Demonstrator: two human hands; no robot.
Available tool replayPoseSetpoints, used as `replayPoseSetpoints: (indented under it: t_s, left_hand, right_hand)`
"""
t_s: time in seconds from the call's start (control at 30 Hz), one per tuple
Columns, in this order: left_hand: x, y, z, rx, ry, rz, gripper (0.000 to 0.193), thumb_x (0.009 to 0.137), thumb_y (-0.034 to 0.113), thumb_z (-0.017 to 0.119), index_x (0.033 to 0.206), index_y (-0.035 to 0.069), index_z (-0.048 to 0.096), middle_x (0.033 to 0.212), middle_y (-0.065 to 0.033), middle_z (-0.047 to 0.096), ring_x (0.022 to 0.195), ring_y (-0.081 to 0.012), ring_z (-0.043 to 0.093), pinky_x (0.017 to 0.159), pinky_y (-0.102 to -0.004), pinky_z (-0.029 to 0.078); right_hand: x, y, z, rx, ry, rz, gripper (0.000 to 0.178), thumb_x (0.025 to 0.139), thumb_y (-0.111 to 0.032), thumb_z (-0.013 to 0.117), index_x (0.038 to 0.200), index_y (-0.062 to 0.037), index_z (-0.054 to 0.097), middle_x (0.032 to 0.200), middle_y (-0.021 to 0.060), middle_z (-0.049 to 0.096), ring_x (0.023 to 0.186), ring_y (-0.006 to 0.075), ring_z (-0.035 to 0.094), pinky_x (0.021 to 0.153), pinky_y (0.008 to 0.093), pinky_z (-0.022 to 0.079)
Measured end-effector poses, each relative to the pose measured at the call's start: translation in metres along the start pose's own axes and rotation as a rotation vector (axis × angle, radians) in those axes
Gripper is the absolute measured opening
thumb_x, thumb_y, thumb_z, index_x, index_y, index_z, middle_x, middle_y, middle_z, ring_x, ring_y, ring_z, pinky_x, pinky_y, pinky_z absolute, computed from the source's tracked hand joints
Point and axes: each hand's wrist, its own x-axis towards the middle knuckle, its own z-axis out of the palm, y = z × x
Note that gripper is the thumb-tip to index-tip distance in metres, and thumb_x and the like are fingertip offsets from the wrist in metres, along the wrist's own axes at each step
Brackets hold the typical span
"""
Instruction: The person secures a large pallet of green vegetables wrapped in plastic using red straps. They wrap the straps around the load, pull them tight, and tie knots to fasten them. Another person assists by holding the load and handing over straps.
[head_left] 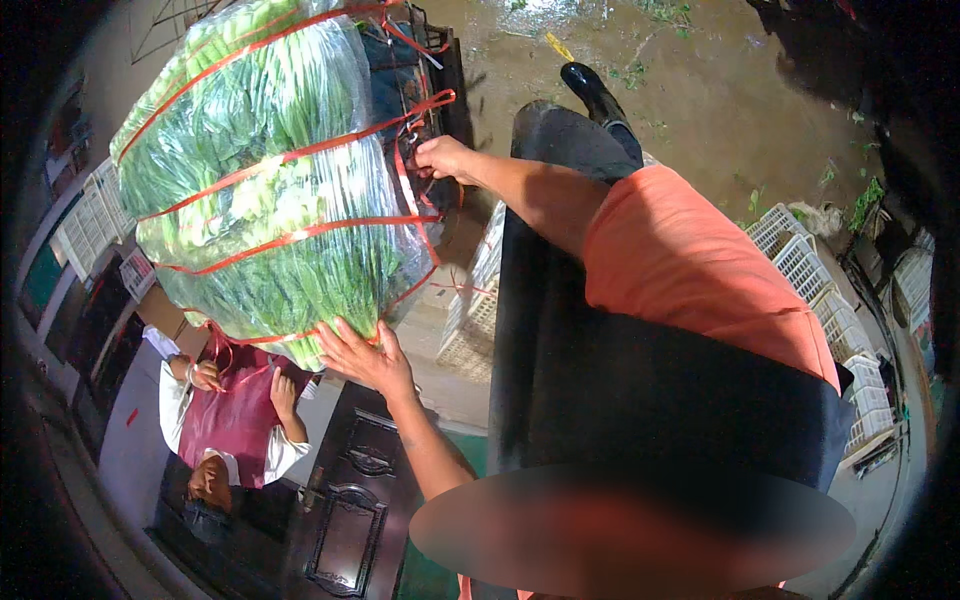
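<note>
A big bundle of leafy green vegetables, wrapped in clear plastic, fills the upper left. Several red straps run across it. My left hand lies against the bundle's lower edge with its fingers spread. At the bundle's right side, my right hand is closed with its fingers bent at a red strap; the fingertips are partly hidden against the dark frame there.
A co-worker in a dark red apron stands at the lower left, hands near the bundle's strap. White plastic crates line the right side; another crate stands beside me. The brown floor is wet with leaf scraps. A dark panelled door is below.
</note>
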Motion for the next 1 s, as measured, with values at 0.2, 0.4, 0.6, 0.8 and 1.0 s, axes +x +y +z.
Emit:
replayPoseSetpoints:
  t_s: [0.2,0.4,0.6,0.8,1.0]
  left_hand:
    - [0.000,0.004,-0.005,0.013,0.001,0.004,0.071,0.090,0.030,0.064,0.150,0.011,0.030,0.157,-0.0169,0.025,0.145,-0.0384,0.021,0.114,-0.0609,0.011]
    - [0.000,0.003,-0.006,0.017,0.018,0.009,0.074,0.086,0.029,0.067,0.149,0.012,0.032,0.156,-0.0185,0.026,0.144,-0.0401,0.022,0.114,-0.0611,0.011]
    - [-0.003,0.006,-0.008,0.002,0.001,-0.026,0.077,0.084,0.027,0.069,0.149,0.013,0.032,0.156,-0.0179,0.025,0.144,-0.0399,0.022,0.115,-0.0610,0.010]
    - [0.007,0.010,-0.019,0.012,-0.105,-0.031,0.074,0.089,0.031,0.066,0.150,0.010,0.030,0.158,-0.0169,0.021,0.146,-0.0369,0.019,0.116,-0.0573,0.010]
    - [0.010,0.015,-0.048,0.009,-0.234,-0.050,0.076,0.089,0.039,0.065,0.150,0.010,0.032,0.158,-0.0165,0.022,0.146,-0.0365,0.017,0.116,-0.0561,0.010]
  right_hand:
    - [-0.027,-0.041,0.034,-0.819,0.408,0.002,0.039,0.080,-0.034,0.068,0.106,-0.0047,0.070,0.112,0.0195,0.068,0.105,0.0364,0.065,0.089,0.0447,0.052]
    - [-0.037,-0.073,0.028,-1.000,0.286,-0.006,0.035,0.081,-0.029,0.066,0.104,-0.0031,0.070,0.110,0.0190,0.068,0.102,0.0349,0.066,0.087,0.0426,0.053]
    - [-0.051,-0.117,-0.024,0.515,-0.173,-0.351,0.008,0.091,-0.009,0.057,0.089,-0.0035,0.062,0.091,0.0112,0.067,0.084,0.0213,0.066,0.077,0.0372,0.055]
    - [-0.067,-0.107,-0.039,-0.029,-0.192,-0.317,0.017,0.092,-0.020,0.060,0.100,-0.0055,0.060,0.081,0.0022,0.061,0.069,0.0111,0.059,0.060,0.0262,0.047]
    - [-0.124,-0.172,-0.019,-0.127,-0.362,-0.502,0.027,0.091,-0.012,0.057,0.116,-0.0028,0.062,0.073,0.0002,0.055,0.065,0.0088,0.054,0.060,0.0246,0.048]
